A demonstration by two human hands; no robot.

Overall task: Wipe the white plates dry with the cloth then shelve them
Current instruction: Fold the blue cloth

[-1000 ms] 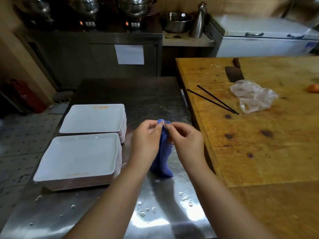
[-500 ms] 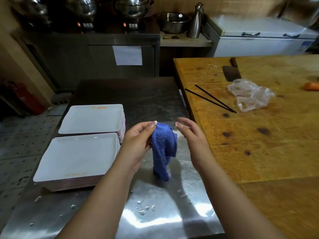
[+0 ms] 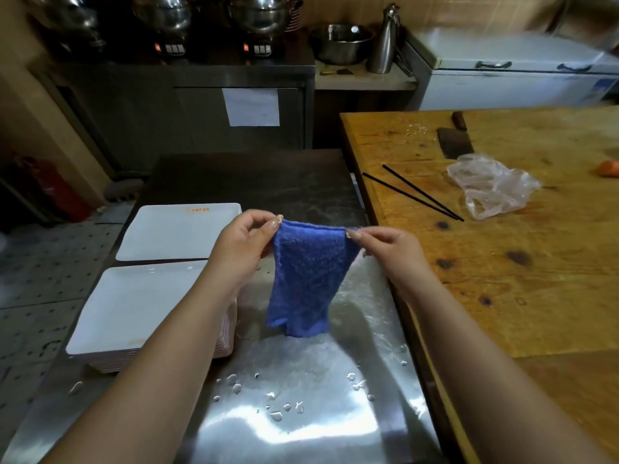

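Seen from the head camera, the left hand and right hand each pinch a top corner of a blue cloth hanging over a wet steel table, with two stacks of white plates at left.

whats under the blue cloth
Wet steel table with water drops under the hanging blue cloth, which both hands pinch. The patch directly behind the cloth is hidden.
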